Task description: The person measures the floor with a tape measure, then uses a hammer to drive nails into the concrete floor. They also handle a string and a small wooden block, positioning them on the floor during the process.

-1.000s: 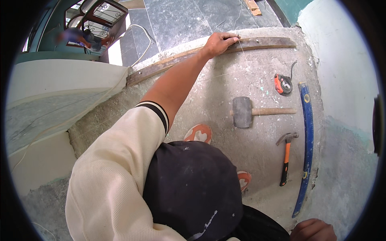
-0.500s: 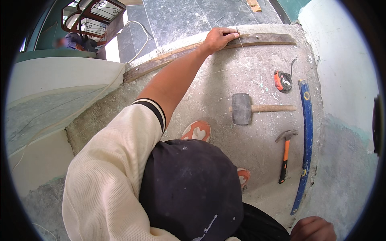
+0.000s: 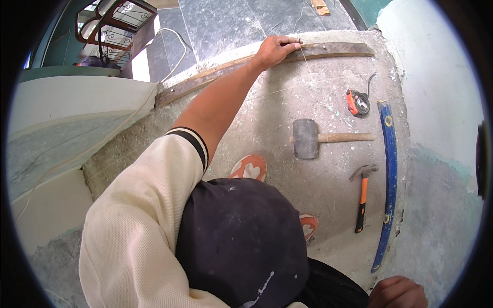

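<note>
My left hand (image 3: pixel 277 51) reaches out to the long wooden batten (image 3: pixel 349 50) along the far edge of the rough concrete. Its thumb and forefinger are pinched together at a thin pale string (image 3: pixel 305 55), which runs from the fingertips down toward the concrete. A small dark point, perhaps a nail, shows at those fingertips. At the lower right, partly cut off by the frame, my right hand (image 3: pixel 398 293) is curled closed beside my dark-clothed leg. Whatever it holds, if anything, is hidden.
On the concrete to my right lie a tape measure (image 3: pixel 358 102), a rubber mallet (image 3: pixel 306 138), a claw hammer (image 3: pixel 362 197) and a blue spirit level (image 3: pixel 389 185) along the wall. A white cable (image 3: pixel 177 69) crosses the dark tiles beyond the batten. Wood scraps (image 3: pixel 321 7) lie farther off.
My left hand stays pinched at the batten, and my right hand stays curled. The view has shifted slightly. The person in the left background has sunk mostly out of sight behind the low wall.
</note>
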Tool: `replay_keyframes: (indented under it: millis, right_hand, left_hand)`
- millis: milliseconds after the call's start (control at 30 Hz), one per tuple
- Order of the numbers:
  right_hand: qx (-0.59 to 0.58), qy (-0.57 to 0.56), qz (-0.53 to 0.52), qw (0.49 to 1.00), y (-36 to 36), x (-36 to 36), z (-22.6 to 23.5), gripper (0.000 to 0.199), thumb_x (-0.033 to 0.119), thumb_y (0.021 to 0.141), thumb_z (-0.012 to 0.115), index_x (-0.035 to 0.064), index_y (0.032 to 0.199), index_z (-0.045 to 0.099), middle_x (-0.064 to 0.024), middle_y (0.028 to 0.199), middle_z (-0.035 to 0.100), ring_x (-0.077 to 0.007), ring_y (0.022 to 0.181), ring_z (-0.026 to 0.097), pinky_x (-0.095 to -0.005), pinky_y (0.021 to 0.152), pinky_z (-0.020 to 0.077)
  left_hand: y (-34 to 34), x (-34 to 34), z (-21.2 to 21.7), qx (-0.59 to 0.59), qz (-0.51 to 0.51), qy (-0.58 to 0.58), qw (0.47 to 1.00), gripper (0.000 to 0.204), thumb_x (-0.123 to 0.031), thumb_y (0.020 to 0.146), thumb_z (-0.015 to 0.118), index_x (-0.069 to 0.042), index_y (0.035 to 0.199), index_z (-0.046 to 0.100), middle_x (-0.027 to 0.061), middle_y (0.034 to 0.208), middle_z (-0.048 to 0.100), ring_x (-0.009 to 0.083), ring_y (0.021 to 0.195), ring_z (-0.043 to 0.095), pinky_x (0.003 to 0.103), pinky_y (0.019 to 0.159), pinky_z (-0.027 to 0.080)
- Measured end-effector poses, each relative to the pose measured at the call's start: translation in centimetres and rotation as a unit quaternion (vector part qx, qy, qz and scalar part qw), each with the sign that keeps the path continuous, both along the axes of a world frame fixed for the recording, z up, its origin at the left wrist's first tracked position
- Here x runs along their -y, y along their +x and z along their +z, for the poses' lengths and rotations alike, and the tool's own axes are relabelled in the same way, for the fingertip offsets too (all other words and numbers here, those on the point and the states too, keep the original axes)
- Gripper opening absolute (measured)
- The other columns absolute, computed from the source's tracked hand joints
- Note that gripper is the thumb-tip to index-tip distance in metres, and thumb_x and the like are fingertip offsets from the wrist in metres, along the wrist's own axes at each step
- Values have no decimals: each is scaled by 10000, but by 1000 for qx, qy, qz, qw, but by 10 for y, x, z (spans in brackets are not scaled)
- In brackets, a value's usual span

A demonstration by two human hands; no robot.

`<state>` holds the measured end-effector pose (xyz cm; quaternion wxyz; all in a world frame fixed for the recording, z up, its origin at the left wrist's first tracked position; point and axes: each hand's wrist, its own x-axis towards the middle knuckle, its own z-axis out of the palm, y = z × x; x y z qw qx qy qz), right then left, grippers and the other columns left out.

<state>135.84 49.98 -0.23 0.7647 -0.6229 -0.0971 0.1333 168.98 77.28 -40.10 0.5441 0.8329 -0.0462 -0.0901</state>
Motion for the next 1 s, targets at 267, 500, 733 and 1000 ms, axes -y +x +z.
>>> replay_keyframes:
  millis: [267, 500, 733, 1000]
  right_hand:
    - [18, 4, 14, 1000, 6, 2, 0, 436, 302, 745, 926, 42, 667, 585, -53, 580, 544, -179, 488, 489, -325, 465, 265]
    - [55, 55, 195, 978, 10, 24, -3, 239, 312, 913, 768, 347, 1149, 754, -61, 848, 654, -235, 659, 597, -342, 544, 369]
    - [89, 27, 29, 995, 6, 0, -1, 415, 227, 704, 935, 4, 714, 585, -59, 662, 586, -193, 513, 512, -319, 457, 308]
    - [33, 48, 270, 961, 25, 35, -1, 259, 321, 892, 784, 333, 1150, 764, -69, 890, 663, -257, 716, 617, -371, 597, 387]
  left_hand:
    - [-3, 0, 12, -38, 2, -30, 999, 333, -326, 967, 732, -128, 1232, 770, 59, 1189, 760, 159, 1118, 664, 306, 998, 500]
    - [-1, -2, 6, -51, -7, -67, 996, 329, -290, 963, 740, -97, 1228, 767, 70, 1197, 759, 159, 1109, 669, 308, 1001, 499]
    - [-3, -2, 10, -51, -2, -64, 997, 332, -286, 965, 736, -85, 1227, 764, 76, 1196, 759, 146, 1078, 675, 294, 974, 506]
    - [-2, 2, 12, -44, 0, -68, 997, 345, -277, 971, 730, -77, 1252, 750, 58, 1200, 752, 134, 1063, 668, 287, 961, 512]
